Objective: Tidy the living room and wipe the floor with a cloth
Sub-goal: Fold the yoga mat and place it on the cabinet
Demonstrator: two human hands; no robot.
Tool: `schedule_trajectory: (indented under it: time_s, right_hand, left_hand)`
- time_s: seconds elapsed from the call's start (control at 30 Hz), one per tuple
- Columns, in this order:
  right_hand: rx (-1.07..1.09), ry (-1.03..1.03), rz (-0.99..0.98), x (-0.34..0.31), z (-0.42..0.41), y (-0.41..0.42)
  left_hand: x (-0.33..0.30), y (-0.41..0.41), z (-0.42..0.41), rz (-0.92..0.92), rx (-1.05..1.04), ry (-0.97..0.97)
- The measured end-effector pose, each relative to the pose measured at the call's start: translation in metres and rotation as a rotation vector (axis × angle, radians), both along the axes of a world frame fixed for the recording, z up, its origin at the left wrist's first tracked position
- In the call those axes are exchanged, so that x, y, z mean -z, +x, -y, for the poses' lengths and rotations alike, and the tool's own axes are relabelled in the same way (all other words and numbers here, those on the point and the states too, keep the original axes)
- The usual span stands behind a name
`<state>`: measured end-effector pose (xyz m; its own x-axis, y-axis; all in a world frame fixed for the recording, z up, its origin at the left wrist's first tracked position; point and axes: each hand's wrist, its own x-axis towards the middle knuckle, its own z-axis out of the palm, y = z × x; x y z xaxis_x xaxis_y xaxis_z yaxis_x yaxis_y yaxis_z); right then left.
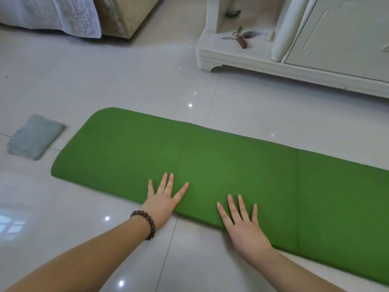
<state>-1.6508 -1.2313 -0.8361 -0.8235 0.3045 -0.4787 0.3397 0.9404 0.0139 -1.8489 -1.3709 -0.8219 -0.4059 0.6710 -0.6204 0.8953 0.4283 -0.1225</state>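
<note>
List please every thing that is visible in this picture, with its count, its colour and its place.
mat: one, green, flat on the floor, centre to right
folded cloth: one, grey-blue, on the floor left of the mat
cabinet: one, cream, top right
keys: one bunch with brown tag, on the cabinet's low ledge
bedding: white, top left
floor: glossy pale tiles
bracelet: one, brown beads, left wrist
left hand: flat on the mat's near edge
right hand: flat on the mat's near edge

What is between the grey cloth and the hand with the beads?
In the head view, bare shiny floor and the green mat's rounded end lie between the folded grey cloth and the left hand.
</note>
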Motion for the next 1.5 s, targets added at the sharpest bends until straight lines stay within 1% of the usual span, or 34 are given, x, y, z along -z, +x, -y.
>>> schedule_trajectory:
  time_s: [0.03,0.07,0.13,0.2,0.27,0.37,0.5,0.63,0.77,0.87,0.9,0.93,0.97,1.03,1.07,1.1,1.13,1.23,1.3,1.4,1.5]
  right_hand:
    - [0.048,-0.041,0.014,0.004,0.004,0.005]
    - [0.058,-0.059,-0.017,0.009,0.007,0.011]
    - [0.052,-0.032,-0.062,0.008,0.012,0.010]
    - [0.041,-0.078,-0.098,0.005,0.019,-0.005]
    - [0.043,-0.101,-0.114,0.003,0.028,-0.031]
    - [-0.037,-0.165,-0.133,0.006,0.038,-0.077]
    - [-0.155,-0.111,-0.183,0.018,0.027,-0.130]
    - [-0.177,-0.051,-0.187,0.027,0.009,-0.181]
    - [-0.188,-0.003,-0.218,0.032,0.003,-0.243]
    - [-0.217,0.021,-0.234,0.034,-0.017,-0.283]
    - [-0.194,0.036,-0.240,0.036,-0.029,-0.290]
    - [-0.120,0.050,-0.241,0.037,-0.043,-0.293]
    - [0.016,0.060,-0.246,0.038,-0.056,-0.292]
    - [0.370,0.052,-0.254,0.037,-0.066,-0.287]
    - [0.475,0.045,-0.247,0.035,-0.057,-0.284]
    - [0.482,0.055,-0.246,0.033,-0.040,-0.281]
    - [0.409,0.057,-0.260,0.033,-0.016,-0.274]
    - [0.040,-0.054,-0.298,0.034,0.062,-0.235]
    - [-0.102,-0.085,-0.310,0.037,0.081,-0.203]
    - [-0.104,-0.073,-0.306,0.040,0.063,-0.153]
    - [0.002,-0.021,-0.291,0.037,0.036,-0.098]
  left_hand:
    - [0.004,0.000,0.007,0.009,-0.006,0.000]
    - [0.008,-0.002,0.013,0.023,-0.006,0.016]
    - [0.016,-0.007,0.022,0.072,0.032,0.085]
    - [0.018,-0.011,0.027,0.099,0.052,0.169]
    - [0.022,-0.014,0.030,0.060,0.016,0.234]
    - [0.033,-0.023,0.033,-0.036,-0.107,0.306]
    - [0.042,-0.065,0.039,-0.148,-0.301,0.378]
    - [0.048,-0.112,0.053,-0.213,-0.506,0.400]
    - [0.052,-0.121,0.055,-0.202,-0.532,0.439]
    - [0.052,-0.123,0.056,-0.188,-0.540,0.446]
    - [0.052,-0.124,0.057,-0.180,-0.543,0.444]
    - [0.051,-0.125,0.058,-0.172,-0.541,0.436]
    - [0.052,-0.125,0.058,-0.165,-0.540,0.430]
    - [0.053,-0.126,0.058,-0.162,-0.533,0.430]
    - [0.053,-0.127,0.059,-0.161,-0.533,0.431]
    - [0.054,-0.128,0.059,-0.162,-0.535,0.439]
    - [0.054,-0.128,0.059,-0.163,-0.538,0.451]
    - [0.056,-0.128,0.061,-0.179,-0.529,0.446]
    - [0.056,-0.128,0.061,-0.189,-0.528,0.446]
    - [0.056,-0.127,0.061,-0.199,-0.517,0.431]
    - [0.054,-0.123,0.060,-0.205,-0.525,0.390]
